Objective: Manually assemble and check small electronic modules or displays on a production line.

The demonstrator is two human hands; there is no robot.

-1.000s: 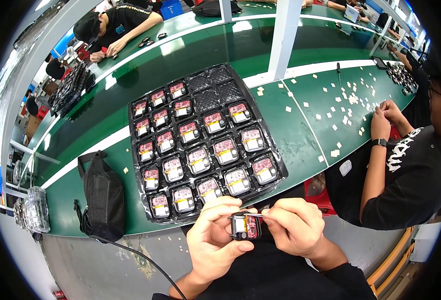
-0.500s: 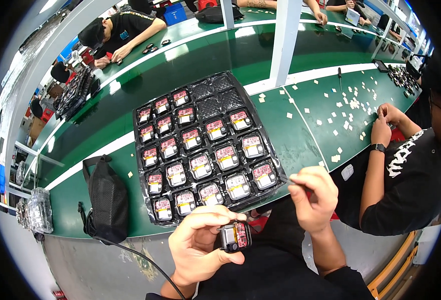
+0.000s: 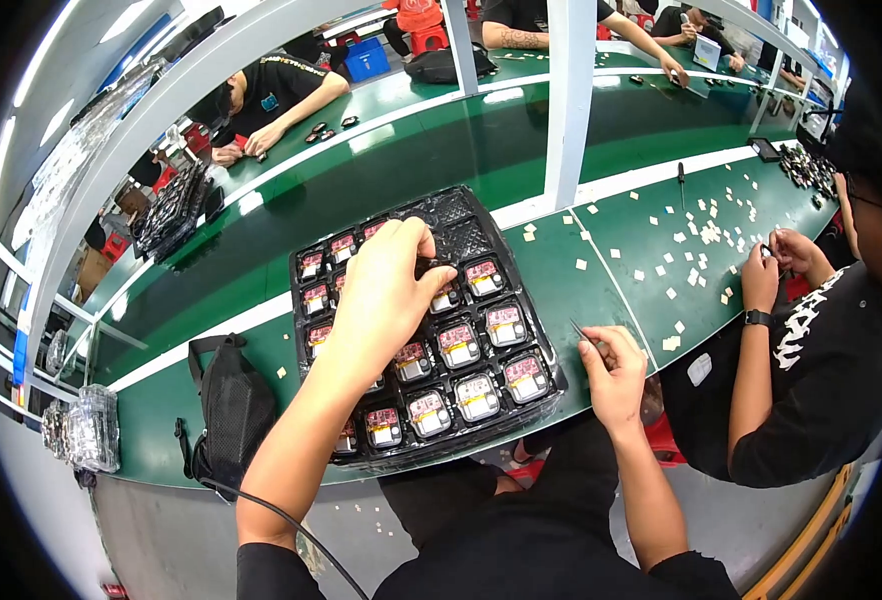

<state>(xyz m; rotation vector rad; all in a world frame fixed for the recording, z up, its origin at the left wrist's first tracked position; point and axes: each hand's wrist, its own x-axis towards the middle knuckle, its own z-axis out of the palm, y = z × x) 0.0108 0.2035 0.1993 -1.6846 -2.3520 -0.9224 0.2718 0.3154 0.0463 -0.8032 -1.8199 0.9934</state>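
Note:
My left hand (image 3: 386, 285) reaches over the black plastic tray (image 3: 536, 345), its fingers and thumb closed on a small black-cased electronic device (image 3: 427, 266). Most of that device is hidden behind the hand, at one of the tray's far pockets. Other devices (image 3: 458, 343) of the kind, with red circuit boards and silver-grey parts, sit in the tray's pockets. Several far-right pockets (image 3: 451, 208) hold nothing. My right hand (image 3: 616, 375) is closed round thin, dark, pointed tweezers (image 3: 578, 328), just right of the tray and apart from it.
A black bag (image 3: 236, 410) lies left of the tray on the green bench (image 3: 611, 270). Small pale squares (image 3: 706, 235) and a screwdriver (image 3: 681, 185) lie to the right, near a seated co-worker (image 3: 811, 370). A white post (image 3: 567, 110) rises behind the tray.
My left hand has carried the device from in front of my body forward over the tray. My right hand, still holding the tweezers, has shifted slightly nearer and left. The view has tilted a little.

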